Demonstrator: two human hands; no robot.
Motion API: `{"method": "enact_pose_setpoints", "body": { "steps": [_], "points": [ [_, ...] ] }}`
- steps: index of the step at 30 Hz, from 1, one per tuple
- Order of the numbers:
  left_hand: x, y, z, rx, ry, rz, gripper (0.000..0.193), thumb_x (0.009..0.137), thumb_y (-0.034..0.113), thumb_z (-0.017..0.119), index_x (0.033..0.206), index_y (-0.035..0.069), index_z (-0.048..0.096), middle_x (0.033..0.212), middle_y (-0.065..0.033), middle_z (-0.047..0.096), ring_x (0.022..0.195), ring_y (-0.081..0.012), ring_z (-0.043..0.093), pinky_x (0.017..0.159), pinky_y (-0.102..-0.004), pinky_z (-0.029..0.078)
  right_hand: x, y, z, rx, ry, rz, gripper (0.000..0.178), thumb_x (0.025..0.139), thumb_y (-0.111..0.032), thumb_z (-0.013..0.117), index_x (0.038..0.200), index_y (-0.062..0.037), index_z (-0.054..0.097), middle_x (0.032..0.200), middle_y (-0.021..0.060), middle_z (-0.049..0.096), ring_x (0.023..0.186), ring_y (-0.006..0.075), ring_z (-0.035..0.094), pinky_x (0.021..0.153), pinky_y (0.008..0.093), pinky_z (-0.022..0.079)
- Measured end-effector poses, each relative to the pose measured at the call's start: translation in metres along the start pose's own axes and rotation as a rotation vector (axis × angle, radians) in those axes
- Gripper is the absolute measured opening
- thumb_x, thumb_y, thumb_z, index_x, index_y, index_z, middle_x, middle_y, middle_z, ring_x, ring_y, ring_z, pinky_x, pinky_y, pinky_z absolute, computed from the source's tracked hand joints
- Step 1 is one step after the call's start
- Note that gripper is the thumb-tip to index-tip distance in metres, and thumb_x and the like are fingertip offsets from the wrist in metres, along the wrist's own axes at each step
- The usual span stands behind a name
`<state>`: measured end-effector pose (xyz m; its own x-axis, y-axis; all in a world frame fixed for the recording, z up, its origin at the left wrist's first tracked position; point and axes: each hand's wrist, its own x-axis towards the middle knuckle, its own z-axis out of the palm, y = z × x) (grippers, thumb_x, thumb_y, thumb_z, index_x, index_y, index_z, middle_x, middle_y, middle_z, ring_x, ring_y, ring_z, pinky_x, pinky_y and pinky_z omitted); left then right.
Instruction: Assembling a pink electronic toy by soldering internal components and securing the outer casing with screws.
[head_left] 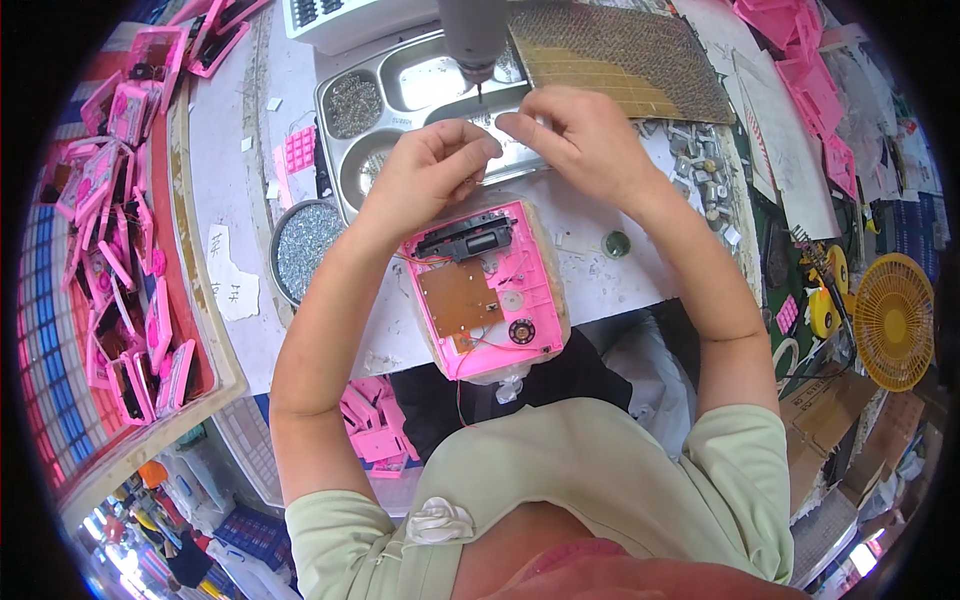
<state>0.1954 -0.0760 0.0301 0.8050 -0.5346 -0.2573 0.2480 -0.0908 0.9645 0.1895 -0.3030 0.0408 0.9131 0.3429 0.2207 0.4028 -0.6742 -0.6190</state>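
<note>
Over the front of a compartmented metal tray (355, 213), my left hand (428, 172) is closed, thumb against curled fingers. My right hand (580, 135) faces it in a pinch, its fingertips close to the left thumb. Anything in either pinch is too small to make out. Between and just beyond my hands hangs a grey electric screwdriver (472, 32), bit pointing down at the tray; neither hand touches it. Below my hands lies an open pink plastic housing (540, 290) holding a brown circuit board (458, 298), a black mechanism (465, 240) and a round black part (521, 331).
Small screws (354, 104) fill one tray compartment. A round dish of silvery small parts (308, 250) stands left of the housing. Corrugated cardboard (625, 65) and loose metal pieces (705, 170) lie at right. Pink housings (125, 240) crowd the left side. A yellow fan (893, 320) stands far right.
</note>
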Motion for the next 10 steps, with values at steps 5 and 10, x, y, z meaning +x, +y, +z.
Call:
{"method": "enact_pose_setpoints", "body": {
  "steps": [5, 10],
  "points": [
    [0.005, 0.001, 0.013, 0.458, 0.144, 0.364, 0.016, 0.103, 0.016, 0.066, 0.106, 0.001, 0.07, 0.08, 0.004, 0.062, 0.068, -0.0016, 0.047, 0.059, -0.0193, 0.036, -0.002, 0.004, 0.004, 0.455, -0.209, 0.144, 0.04, 0.104, -0.036, 0.06, 0.094, 0.0002, 0.073, 0.075, 0.0039, 0.064, 0.07, 0.0129, 0.058, 0.064, 0.0318, 0.046],
    [0.006, 0.009, 0.008, 0.366, 0.037, 0.198, 0.024, 0.099, 0.023, 0.071, 0.104, 0.0, 0.073, 0.088, -0.0075, 0.075, 0.076, -0.0119, 0.065, 0.072, -0.0273, 0.052, -0.003, 0.011, 0.003, 0.546, -0.221, 0.121, 0.039, 0.106, -0.037, 0.058, 0.102, -0.0031, 0.076, 0.079, 0.0016, 0.066, 0.076, 0.0079, 0.057, 0.069, 0.0263, 0.046]
  ]
}}
